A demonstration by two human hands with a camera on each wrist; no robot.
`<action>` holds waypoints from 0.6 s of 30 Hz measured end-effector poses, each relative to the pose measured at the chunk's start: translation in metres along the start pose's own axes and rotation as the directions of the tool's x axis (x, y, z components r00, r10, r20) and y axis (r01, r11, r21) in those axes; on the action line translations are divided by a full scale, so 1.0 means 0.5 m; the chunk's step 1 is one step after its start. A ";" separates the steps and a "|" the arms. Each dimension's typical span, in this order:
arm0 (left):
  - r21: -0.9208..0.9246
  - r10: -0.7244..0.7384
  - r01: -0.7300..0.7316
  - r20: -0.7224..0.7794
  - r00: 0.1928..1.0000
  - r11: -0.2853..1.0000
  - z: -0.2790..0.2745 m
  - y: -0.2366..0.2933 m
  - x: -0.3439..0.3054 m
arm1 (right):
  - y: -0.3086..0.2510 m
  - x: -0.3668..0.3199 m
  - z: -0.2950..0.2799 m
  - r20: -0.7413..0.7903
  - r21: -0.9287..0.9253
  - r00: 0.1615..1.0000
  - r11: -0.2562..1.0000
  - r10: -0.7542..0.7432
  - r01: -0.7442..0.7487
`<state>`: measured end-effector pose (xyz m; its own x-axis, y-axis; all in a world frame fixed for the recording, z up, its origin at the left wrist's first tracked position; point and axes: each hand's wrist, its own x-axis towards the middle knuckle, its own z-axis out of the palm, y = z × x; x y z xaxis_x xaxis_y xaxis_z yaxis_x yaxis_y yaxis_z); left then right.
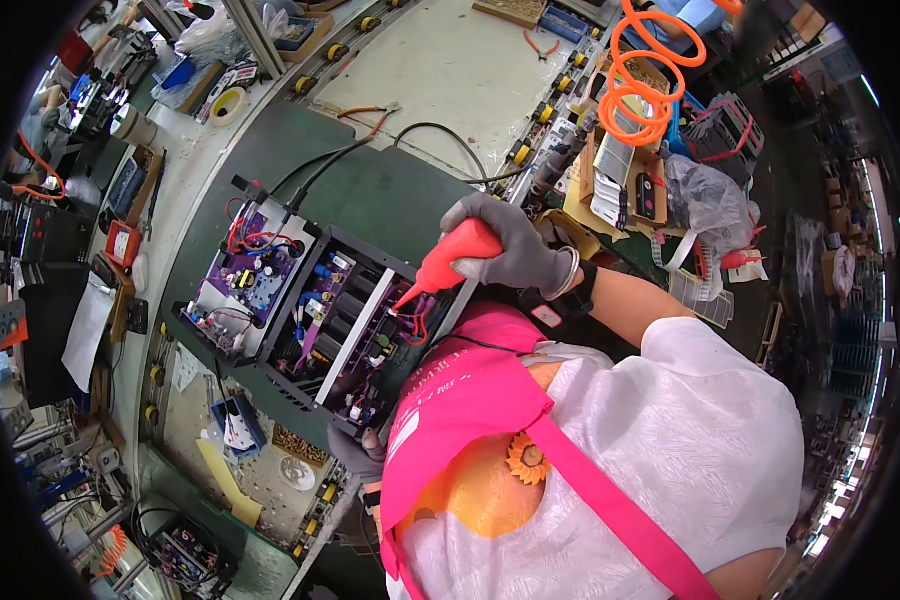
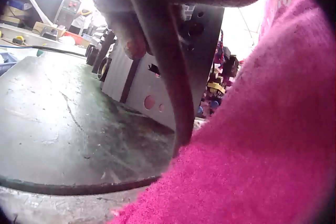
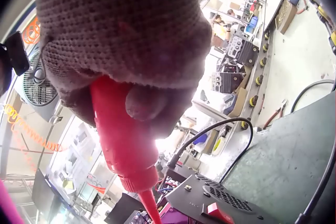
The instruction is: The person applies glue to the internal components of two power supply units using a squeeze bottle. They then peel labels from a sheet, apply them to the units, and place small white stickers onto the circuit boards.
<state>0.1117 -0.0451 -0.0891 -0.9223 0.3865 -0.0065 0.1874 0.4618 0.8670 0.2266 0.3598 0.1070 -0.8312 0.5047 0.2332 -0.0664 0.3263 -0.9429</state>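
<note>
A red squeeze bottle (image 1: 459, 257) is gripped in the gloved right hand (image 1: 518, 250), its narrow nozzle pointing down at the purple circuit board along the near side of an open black chassis (image 1: 297, 375). In the right wrist view the glove (image 3: 126, 29) wraps round the bottle (image 3: 124, 129). The gloved left hand (image 1: 358, 452) is at the chassis's lower corner, partly hidden by the pink apron. In the left wrist view its fingers (image 2: 134, 45) lie against the perforated metal side (image 2: 163, 90). A second purple board (image 1: 250, 270) sits in the chassis's far part.
The chassis stands on a green board (image 1: 370, 195) over a roller line. Pliers (image 1: 378, 118) and black cables lie beyond it. An orange coiled hose (image 1: 645, 100) hangs at upper right. Blue bins, a yellow strip (image 1: 228, 483) and a second unit (image 1: 185, 550) are at lower left.
</note>
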 end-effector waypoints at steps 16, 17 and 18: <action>-0.035 0.146 -0.144 0.073 0.987 0.989 -0.010 0.202 0.027 | -0.041 -0.031 0.002 -0.080 0.158 0.996 0.986 -0.037 0.049; -0.058 0.153 -0.149 0.085 0.984 0.987 -0.011 0.205 0.028 | -0.062 -0.037 0.011 -0.037 0.134 0.997 0.988 -0.073 0.078; -0.079 0.162 -0.155 0.098 0.982 0.985 -0.014 0.211 0.031 | -0.078 -0.040 0.019 0.005 0.113 0.994 0.988 -0.109 0.108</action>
<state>0.1149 0.0042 0.0056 -0.8418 0.5330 0.0853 0.3005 0.3315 0.8943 0.2405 0.3293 0.1368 -0.8216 0.4625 0.3333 -0.2172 0.2867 -0.9331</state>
